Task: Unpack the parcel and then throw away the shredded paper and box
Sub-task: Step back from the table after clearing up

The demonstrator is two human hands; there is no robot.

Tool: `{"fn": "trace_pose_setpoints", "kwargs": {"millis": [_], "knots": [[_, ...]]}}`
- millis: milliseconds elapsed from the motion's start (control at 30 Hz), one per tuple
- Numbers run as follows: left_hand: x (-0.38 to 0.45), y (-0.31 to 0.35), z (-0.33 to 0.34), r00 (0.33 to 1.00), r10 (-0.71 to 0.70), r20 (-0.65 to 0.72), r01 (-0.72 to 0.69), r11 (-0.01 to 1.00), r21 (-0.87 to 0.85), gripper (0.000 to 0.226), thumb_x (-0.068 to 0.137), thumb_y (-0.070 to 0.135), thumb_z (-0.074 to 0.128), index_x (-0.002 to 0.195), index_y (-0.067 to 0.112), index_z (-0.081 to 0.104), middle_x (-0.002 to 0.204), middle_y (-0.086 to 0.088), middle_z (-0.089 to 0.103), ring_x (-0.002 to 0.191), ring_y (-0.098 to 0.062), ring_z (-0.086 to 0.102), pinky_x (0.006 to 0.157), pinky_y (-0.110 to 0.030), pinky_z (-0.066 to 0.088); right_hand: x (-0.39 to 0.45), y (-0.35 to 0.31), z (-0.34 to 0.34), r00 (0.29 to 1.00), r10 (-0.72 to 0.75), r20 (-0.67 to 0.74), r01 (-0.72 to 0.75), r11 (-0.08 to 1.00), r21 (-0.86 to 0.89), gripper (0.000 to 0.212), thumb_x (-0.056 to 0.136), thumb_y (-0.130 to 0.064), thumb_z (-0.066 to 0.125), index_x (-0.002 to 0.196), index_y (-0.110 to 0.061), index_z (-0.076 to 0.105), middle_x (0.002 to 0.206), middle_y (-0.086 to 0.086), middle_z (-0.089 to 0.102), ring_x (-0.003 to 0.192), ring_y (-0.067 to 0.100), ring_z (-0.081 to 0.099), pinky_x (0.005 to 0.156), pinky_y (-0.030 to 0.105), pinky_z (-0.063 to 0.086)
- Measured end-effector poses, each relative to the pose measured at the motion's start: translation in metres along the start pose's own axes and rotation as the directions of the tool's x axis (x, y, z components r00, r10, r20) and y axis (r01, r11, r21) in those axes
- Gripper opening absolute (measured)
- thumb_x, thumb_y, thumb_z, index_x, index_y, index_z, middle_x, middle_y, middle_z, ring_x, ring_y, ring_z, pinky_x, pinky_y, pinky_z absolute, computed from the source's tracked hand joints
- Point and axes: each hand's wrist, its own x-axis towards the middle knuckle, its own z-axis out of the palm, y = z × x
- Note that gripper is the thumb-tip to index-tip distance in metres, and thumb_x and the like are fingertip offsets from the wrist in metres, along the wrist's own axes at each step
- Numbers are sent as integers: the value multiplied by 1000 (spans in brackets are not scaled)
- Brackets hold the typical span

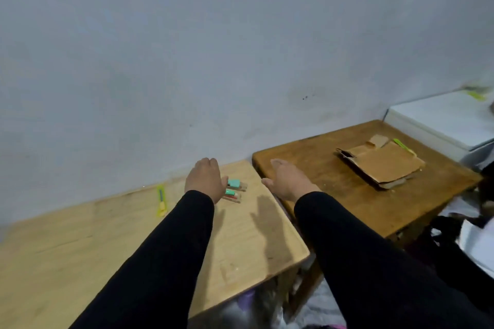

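Observation:
A flattened brown cardboard box [382, 165] lies on the darker wooden table [307, 165] at the right. Several small items with teal and red caps [235, 188] lie on the light wooden table [107, 235], partly hidden by my left hand [204, 179]. That hand hovers palm down over them with its fingers curled, and I see nothing gripped in it. My right hand [287, 180] is open, fingers apart, over the gap between the two tables and well left of the box. No shredded paper is visible.
A yellow utility knife [161, 200] lies near the wall on the light table. A green pen-like object [401, 145] rests behind the box. A white appliance [449, 120] stands at the far right. The wall runs close behind both tables.

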Motion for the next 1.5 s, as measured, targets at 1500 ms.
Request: {"fn": "trace_pose_setpoints", "kwargs": {"millis": [1500], "knots": [[66, -146, 184, 872, -439, 217, 460, 583, -670, 110, 73, 42, 74, 148, 22, -4, 155, -1, 22, 139, -16, 28, 107, -24, 27, 217, -50, 208, 981, 131, -146, -17, 798, 602, 70, 69, -40, 76, 127, -13, 48, 113, 7, 55, 104, 20, 51, 89, 33, 47]]}}
